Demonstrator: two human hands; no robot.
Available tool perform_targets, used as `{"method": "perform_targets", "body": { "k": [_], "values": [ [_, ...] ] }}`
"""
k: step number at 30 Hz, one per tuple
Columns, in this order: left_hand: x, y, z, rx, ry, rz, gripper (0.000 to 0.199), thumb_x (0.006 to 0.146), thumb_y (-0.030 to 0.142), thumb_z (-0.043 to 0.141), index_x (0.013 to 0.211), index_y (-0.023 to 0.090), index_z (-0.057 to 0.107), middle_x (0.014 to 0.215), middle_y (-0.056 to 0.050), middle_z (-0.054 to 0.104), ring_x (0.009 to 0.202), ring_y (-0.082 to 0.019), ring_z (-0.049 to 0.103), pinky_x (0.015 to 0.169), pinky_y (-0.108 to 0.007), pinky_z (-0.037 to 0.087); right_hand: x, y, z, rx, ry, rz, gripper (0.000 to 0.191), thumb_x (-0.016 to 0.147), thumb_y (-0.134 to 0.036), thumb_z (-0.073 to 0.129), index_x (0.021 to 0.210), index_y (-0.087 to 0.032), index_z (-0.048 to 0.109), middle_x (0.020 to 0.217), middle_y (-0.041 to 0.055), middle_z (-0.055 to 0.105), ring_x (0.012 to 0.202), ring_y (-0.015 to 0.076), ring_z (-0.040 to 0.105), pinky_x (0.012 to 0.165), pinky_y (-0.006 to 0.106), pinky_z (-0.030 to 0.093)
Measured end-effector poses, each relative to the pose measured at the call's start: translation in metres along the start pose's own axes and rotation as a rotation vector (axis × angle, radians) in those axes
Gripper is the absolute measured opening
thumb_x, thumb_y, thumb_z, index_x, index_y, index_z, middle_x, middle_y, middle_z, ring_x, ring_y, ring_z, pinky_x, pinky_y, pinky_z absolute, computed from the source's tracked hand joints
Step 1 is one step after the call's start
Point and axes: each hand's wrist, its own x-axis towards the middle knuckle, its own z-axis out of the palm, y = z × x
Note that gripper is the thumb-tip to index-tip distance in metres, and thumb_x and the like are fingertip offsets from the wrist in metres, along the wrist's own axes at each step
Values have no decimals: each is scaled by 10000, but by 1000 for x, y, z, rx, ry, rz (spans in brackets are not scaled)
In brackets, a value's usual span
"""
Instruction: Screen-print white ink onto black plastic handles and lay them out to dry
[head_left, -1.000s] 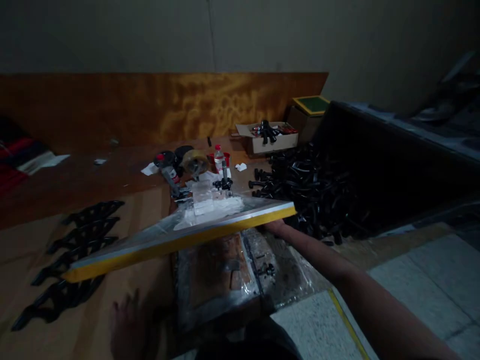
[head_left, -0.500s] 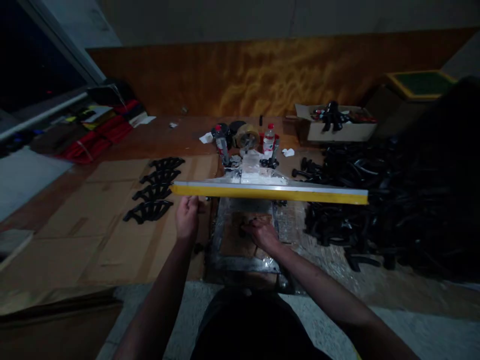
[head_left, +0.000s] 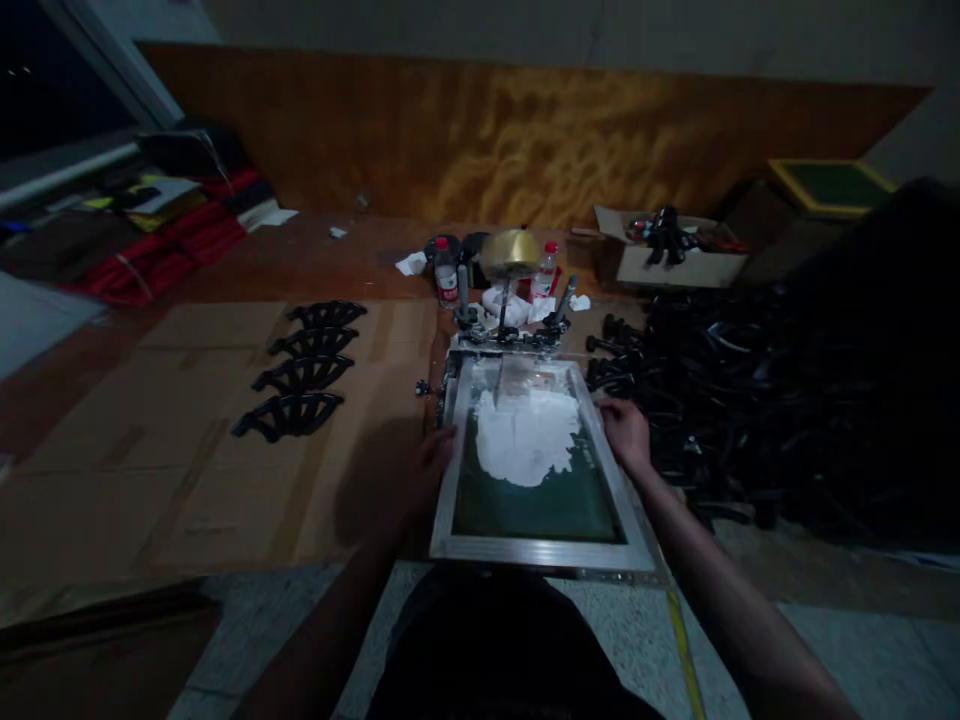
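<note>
A metal-edged screen frame point(head_left: 540, 553) lies flat in front of me, with a patch of white paste point(head_left: 525, 440) on its green mesh. At its left edge, my left hand point(head_left: 431, 460) is dim, its fingertips touching or close to the rim. My right hand point(head_left: 624, 432) is at the right rim with its fingers bent together; what they grip there is hard to see. Clamps point(head_left: 510, 335) stand at the frame's far end, below a roll of tape point(head_left: 510, 253). Whatever lies under the frame is hidden.
Four rows of black curved parts point(head_left: 289, 415) lie on cardboard point(head_left: 180, 400) at left. A large heap of black parts point(head_left: 720, 370) covers the right side. Two bottles point(head_left: 446, 275) and an open carton point(head_left: 675, 265) stand farther back.
The frame has swung down from its raised, edge-on position to lie flat. My right hand has left the board beneath and moved to the right rim; my left hand has moved right and slightly down.
</note>
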Motion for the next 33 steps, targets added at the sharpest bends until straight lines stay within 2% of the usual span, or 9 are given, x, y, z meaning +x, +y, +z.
{"method": "perform_targets", "body": {
  "k": [3,5,8,11,17,23,27,30,33],
  "values": [
    [1,-36,14,60,-55,-56,645,874,440,538,1439,135,476,899,-81,730,774,-224,668,753,-372,543,25,0,-26,393,359,402,579,890,-270,551,1438,-96,485,1422,232,503,1197,294,559,930,406,489],
    [7,-52,20,106,-59,-58,620,893,399,515,1453,140,460,932,-92,735,816,-232,680,813,-387,537,44,-14,-50,656,529,384,645,835,-267,645,1443,-146,465,1476,205,444,1251,314,500,994,435,445],
    [14,-62,24,158,-67,-46,570,906,367,501,1425,132,495,1085,-127,728,969,-253,682,948,-410,499,58,-39,-74,802,358,166,382,845,-203,612,1224,-156,624,1242,158,627,1129,283,549,949,364,442],
    [16,-66,23,173,-82,-42,559,913,360,495,1428,142,496,1229,-144,691,1092,-266,658,1028,-425,458,45,-60,-72,805,157,40,239,886,-139,507,1046,-166,682,1037,120,691,1009,239,584,858,303,451],
    [14,-64,24,168,-69,-61,528,913,337,500,1414,170,514,1319,-130,656,1152,-274,642,1059,-436,443,0,-69,-60,808,162,-419,298,828,-99,526,1066,-183,686,1054,81,696,1005,215,588,848,302,455],
    [11,-59,26,90,-70,-62,528,915,331,490,1404,135,513,1320,-143,649,1138,-253,646,1029,-407,471,0,-76,-65,780,207,-187,254,881,-126,505,1060,-165,681,1049,117,686,995,225,579,798,301,446],
    [11,-59,26,75,-34,-75,513,895,326,518,1370,134,545,1256,-144,678,1110,-253,654,1003,-402,483,-7,-85,-61,789,213,-283,259,873,-124,524,1072,-167,684,1038,106,690,982,227,588,781,298,449],
    [10,-56,23,55,-52,-68,546,884,364,528,1376,126,538,1135,-140,716,975,-254,684,915,-409,520,9,-70,-73,883,225,-184,297,894,-215,570,1174,-189,666,1050,84,694,986,214,615,799,276,451],
    [6,-40,15,-12,-71,-62,656,845,455,573,1405,121,503,925,-99,735,788,-237,680,749,-381,549,40,-35,-88,897,274,38,527,911,-362,608,1419,-250,521,1152,80,683,1006,228,635,805,280,463]
  ]
}}
